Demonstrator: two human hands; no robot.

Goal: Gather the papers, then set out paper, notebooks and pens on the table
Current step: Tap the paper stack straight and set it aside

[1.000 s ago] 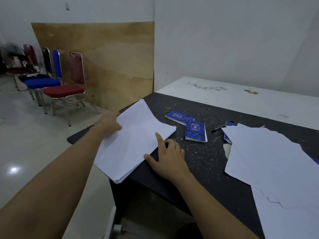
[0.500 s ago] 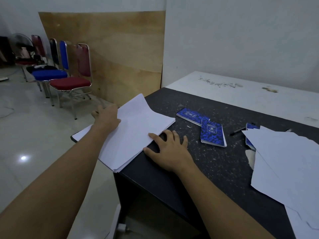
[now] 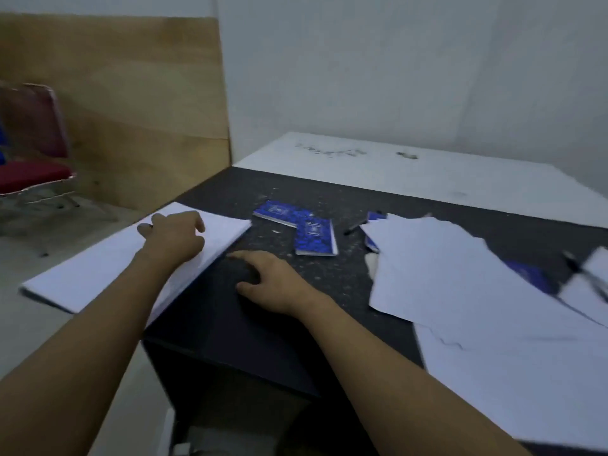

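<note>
A white paper stack [image 3: 98, 271] lies on the black table's [image 3: 329, 284] left corner, much of it hanging over the edge. My left hand [image 3: 174, 235] rests on top of the stack. My right hand [image 3: 269, 281] lies on the table beside the stack's right edge, fingertips near it; blur hides whether they touch. Two blue notebooks [image 3: 302, 228] lie overlapping at the middle. Loose white sheets [image 3: 477, 291] spread on the right, covering a third blue notebook [image 3: 373, 225] and another [image 3: 529, 274]. A black pen [image 3: 353, 228] lies between the notebooks and the sheets; another pen [image 3: 585, 274] lies far right.
A white tabletop [image 3: 394, 169] adjoins the black one at the back, against the wall. A plywood board [image 3: 131, 103] leans on the wall to the left. A red chair [image 3: 29, 159] stands on the tiled floor at far left.
My left hand slid from the stack's far edge onto its top. The stack turned and now lies flatter, hanging further over the left edge. My right hand drew back from it. The view swung right.
</note>
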